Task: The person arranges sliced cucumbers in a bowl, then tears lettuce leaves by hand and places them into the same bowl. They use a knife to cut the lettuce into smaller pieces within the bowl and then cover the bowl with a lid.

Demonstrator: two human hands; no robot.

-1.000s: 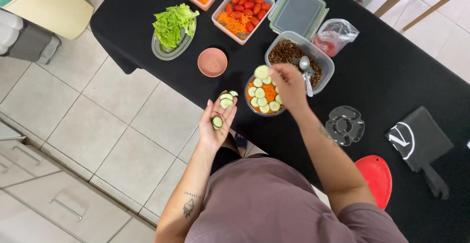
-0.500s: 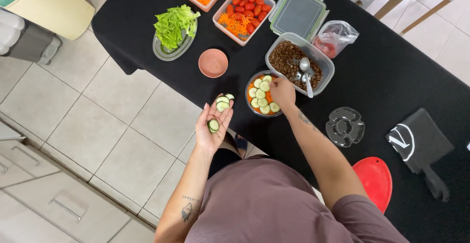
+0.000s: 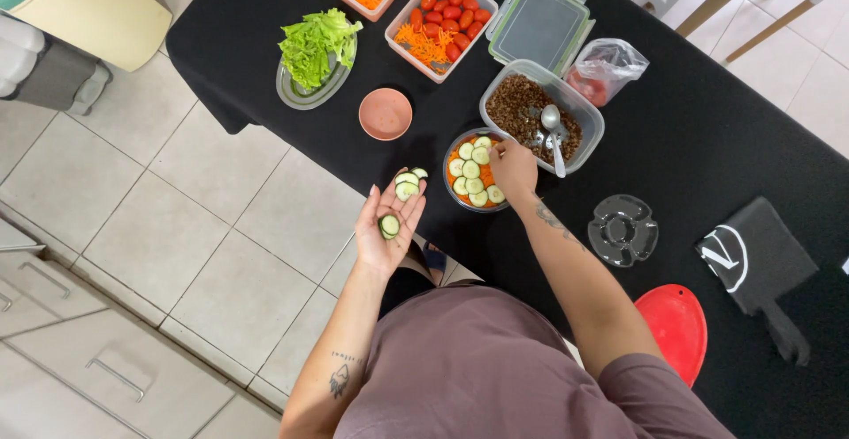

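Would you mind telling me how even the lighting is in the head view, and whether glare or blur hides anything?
Head view: soft, even light with only faint shadows; the black tablecloth swallows detail, so the clear divided dish is hard to read; slight sheen on the spoon and plastic bag; left hand, cucumber slices and right hand look sharp.

Around my pink saucer (image 3: 386,113): lettuce plate (image 3: 311,85) just left, tomato tub (image 3: 439,20) above right, red lid (image 3: 674,326) far lower right.
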